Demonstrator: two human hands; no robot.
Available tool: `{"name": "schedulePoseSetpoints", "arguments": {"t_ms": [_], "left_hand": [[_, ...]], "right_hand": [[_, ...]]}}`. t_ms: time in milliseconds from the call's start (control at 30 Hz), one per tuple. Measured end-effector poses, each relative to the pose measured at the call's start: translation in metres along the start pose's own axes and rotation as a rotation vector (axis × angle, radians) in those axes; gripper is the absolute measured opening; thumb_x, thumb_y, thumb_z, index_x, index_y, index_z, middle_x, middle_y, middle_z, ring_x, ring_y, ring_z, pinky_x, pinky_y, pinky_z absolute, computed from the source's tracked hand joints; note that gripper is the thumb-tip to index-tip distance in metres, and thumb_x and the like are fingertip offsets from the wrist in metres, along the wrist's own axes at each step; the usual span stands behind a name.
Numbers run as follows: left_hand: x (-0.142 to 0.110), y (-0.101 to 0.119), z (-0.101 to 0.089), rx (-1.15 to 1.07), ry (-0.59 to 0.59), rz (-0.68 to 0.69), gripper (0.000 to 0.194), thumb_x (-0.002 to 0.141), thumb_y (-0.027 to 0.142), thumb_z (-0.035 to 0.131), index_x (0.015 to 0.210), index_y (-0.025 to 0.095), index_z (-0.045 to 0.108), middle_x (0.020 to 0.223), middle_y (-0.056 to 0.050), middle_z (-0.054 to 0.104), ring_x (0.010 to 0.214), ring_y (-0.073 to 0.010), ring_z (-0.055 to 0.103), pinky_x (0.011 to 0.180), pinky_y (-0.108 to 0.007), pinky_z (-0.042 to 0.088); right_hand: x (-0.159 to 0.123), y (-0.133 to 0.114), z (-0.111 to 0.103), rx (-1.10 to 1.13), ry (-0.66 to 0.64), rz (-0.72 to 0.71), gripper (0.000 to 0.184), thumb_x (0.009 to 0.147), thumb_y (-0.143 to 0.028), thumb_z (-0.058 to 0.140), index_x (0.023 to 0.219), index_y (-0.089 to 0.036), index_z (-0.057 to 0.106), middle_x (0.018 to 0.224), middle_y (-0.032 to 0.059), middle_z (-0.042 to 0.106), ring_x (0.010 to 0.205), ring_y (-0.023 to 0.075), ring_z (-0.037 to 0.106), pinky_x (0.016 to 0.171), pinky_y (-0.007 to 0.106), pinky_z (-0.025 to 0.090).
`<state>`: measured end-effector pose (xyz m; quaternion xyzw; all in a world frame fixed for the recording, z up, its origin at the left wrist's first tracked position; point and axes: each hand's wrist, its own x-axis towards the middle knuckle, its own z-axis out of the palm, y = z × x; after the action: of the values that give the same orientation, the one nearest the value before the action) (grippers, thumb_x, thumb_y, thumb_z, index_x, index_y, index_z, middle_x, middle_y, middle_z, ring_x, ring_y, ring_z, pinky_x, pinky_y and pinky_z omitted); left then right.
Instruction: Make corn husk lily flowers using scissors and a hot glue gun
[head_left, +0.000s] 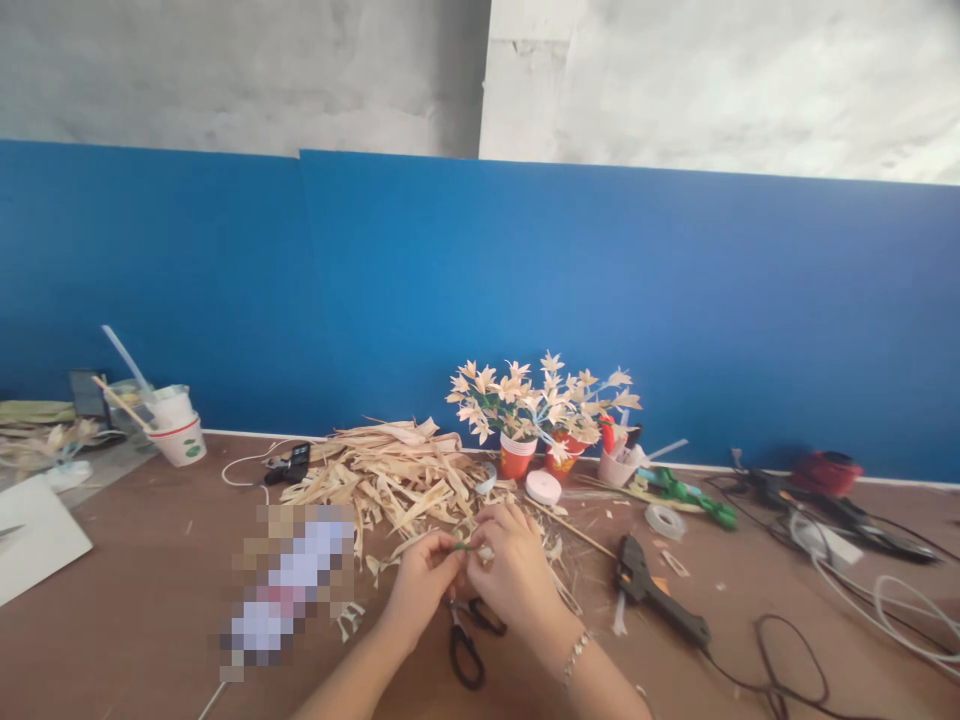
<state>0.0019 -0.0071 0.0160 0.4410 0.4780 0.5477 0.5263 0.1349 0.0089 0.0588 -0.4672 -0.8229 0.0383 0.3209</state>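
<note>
Close together above the table, my left hand (426,582) and my right hand (516,572) meet at the fingertips. Between them shows a thin green piece (462,547), too small to name surely. My left thumb and forefinger pinch it, and my right fingers close around its other side. A pale bit is partly visible by the right fingertips. Under my wrists lie scissors (466,660) with black handles, their blades partly hidden by my hands. Beyond my fingers spreads a heap of dry corn husks (405,470).
Red cups (517,458) with husk flowers (551,400) stand before a blue partition (375,280). A tape roll (543,488) sits near them. Right lie a black glue gun (660,595) and cables (795,660). A blurred-out phone-like object (289,590) lies left, a white cup (180,440) farther off.
</note>
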Motion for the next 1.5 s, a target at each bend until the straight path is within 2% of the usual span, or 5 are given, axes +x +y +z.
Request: {"name": "schedulePoseSetpoints", "arguments": {"t_ms": [433, 667, 900, 1200, 1500], "left_hand": [[-0.007, 0.019, -0.002, -0.052, -0.102, 0.006, 0.014, 0.067, 0.028, 0.065, 0.067, 0.015, 0.059, 0.051, 0.004, 0.054, 0.049, -0.0094, 0.047, 0.051, -0.021, 0.038], [-0.004, 0.017, -0.008, 0.020, -0.156, 0.037, 0.009, 0.068, 0.023, 0.065, 0.069, 0.015, 0.060, 0.054, 0.004, 0.052, 0.050, -0.0091, 0.047, 0.051, -0.021, 0.038], [-0.006, 0.020, -0.010, 0.004, -0.239, 0.106, 0.011, 0.075, 0.025, 0.060, 0.070, 0.015, 0.058, 0.059, 0.003, 0.053, 0.054, -0.0102, 0.049, 0.054, -0.022, 0.040], [-0.004, 0.018, -0.010, 0.125, -0.133, 0.248, 0.016, 0.076, 0.026, 0.059, 0.065, 0.015, 0.059, 0.063, 0.002, 0.051, 0.051, -0.0086, 0.046, 0.046, -0.019, 0.035], [-0.003, 0.005, -0.006, 0.089, -0.027, 0.115, 0.020, 0.076, 0.033, 0.057, 0.069, 0.015, 0.056, 0.048, 0.005, 0.049, 0.043, -0.0072, 0.039, 0.043, -0.018, 0.030]], "right_hand": [[0.007, 0.014, -0.007, 0.858, -0.363, 0.362, 0.007, 0.058, -0.011, 0.055, 0.055, -0.014, 0.061, 0.080, 0.0024, 0.061, 0.071, 0.0145, 0.057, 0.062, 0.023, 0.042], [0.009, 0.011, -0.012, 0.922, -0.367, 0.382, 0.009, 0.054, -0.010, 0.055, 0.052, -0.014, 0.061, 0.078, 0.0012, 0.062, 0.072, 0.0135, 0.056, 0.066, 0.022, 0.041], [0.009, 0.016, -0.009, 1.115, -0.514, 0.463, 0.008, 0.055, -0.013, 0.055, 0.057, -0.014, 0.063, 0.066, 0.0004, 0.061, 0.058, 0.0106, 0.051, 0.057, 0.021, 0.039], [0.006, 0.018, 0.004, 1.031, -0.420, 0.408, 0.002, 0.062, -0.017, 0.056, 0.060, -0.016, 0.055, 0.067, -0.0004, 0.059, 0.059, 0.0105, 0.050, 0.056, 0.021, 0.038], [0.005, -0.005, -0.008, 0.371, -0.067, 0.094, 0.019, 0.056, -0.004, 0.048, 0.066, -0.018, 0.055, 0.077, 0.0026, 0.059, 0.081, 0.0190, 0.051, 0.075, 0.030, 0.038]]}}
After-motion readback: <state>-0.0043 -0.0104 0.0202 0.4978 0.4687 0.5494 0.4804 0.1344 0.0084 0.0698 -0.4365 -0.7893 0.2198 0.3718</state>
